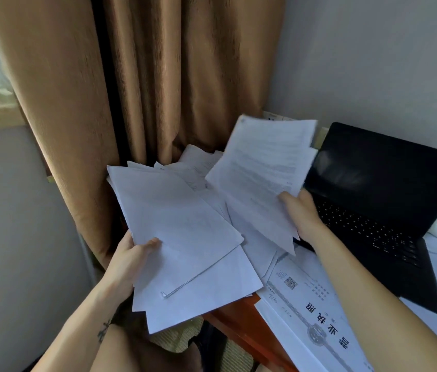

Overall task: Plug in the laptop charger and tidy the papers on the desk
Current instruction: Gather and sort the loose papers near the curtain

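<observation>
Left hand (128,253) grips stapled sheets (174,221); right hand (302,213) pinches loose pages (263,167). Thin, floppy, probably slippery; best held along the edges.

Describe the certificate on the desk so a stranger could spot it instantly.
Find the open black laptop on the wooden desk. The certificate lies flat left of it, at the desk's near edge. Only it has an ornate border, QR code and large bold characters.
</observation>
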### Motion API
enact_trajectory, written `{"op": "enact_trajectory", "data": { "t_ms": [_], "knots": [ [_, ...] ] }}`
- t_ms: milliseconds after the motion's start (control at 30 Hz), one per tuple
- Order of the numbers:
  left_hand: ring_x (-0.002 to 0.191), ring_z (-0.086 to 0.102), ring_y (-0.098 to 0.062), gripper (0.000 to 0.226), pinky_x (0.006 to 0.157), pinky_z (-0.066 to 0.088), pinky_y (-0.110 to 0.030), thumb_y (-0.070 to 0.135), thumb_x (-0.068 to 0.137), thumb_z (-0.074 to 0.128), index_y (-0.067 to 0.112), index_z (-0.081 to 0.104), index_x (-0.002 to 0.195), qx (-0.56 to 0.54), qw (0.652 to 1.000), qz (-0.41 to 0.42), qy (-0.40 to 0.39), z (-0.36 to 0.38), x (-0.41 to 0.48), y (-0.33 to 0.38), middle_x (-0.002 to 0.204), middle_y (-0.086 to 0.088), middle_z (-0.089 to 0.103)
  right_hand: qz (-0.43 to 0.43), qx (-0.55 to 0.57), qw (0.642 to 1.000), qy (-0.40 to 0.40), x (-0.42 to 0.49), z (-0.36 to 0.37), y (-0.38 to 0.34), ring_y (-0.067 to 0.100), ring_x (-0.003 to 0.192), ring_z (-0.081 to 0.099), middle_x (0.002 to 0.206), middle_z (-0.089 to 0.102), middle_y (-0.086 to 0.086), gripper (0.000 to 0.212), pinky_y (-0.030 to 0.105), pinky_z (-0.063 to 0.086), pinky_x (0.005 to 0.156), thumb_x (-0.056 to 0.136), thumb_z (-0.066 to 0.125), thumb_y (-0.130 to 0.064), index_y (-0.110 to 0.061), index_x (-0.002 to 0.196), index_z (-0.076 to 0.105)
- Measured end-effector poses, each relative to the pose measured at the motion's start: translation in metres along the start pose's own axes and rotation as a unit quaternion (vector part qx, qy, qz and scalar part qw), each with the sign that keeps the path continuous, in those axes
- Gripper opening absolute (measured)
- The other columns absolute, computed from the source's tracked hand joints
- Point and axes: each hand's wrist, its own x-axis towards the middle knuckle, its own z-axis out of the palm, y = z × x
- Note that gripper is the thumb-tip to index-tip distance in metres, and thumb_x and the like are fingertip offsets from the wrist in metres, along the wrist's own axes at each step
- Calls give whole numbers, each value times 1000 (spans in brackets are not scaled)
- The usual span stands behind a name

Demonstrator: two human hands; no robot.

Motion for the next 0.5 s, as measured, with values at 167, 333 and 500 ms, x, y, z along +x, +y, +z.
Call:
{"op": "enact_trajectory", "data": {
  "t_ms": [167, 333, 500],
  "knots": [
    [119, 69, -18, 41, 101, 53, -40, 42, 108, 45, 29, 55, 145, -23, 999, 32, -37, -4, -5, -1, 133, 7, 71, 15, -124, 977, -174, -12, 38, 21, 16, 113, 64, 121, 68, -4, 35, 29, 53, 88, 95, 47, -15, -21, 128, 57],
    [116, 72, -23, 35, 104, 53, -51, 34, 106, 57, 32, 57, 141, -7, 997, 4, -78, -8, -2, -1, 130, 7, 73, 2, -158, 957, -244, -27, 76, 25, 4, 112, 61, 123, 63, -15, 35, 26, 52, 92, 101, 44, -14, -30, 131, 50],
    [111, 74, -26, 35, 98, 57, -52, 7, 101, 66, 20, 61, 133, 38, 997, 41, -45, -7, -2, -5, 126, -3, 74, -60, -219, 955, -191, -27, 91, 36, 18, 122, 47, 124, 54, -9, 40, 36, 43, 105, 97, 50, -20, -36, 133, 49]
  ]
}}
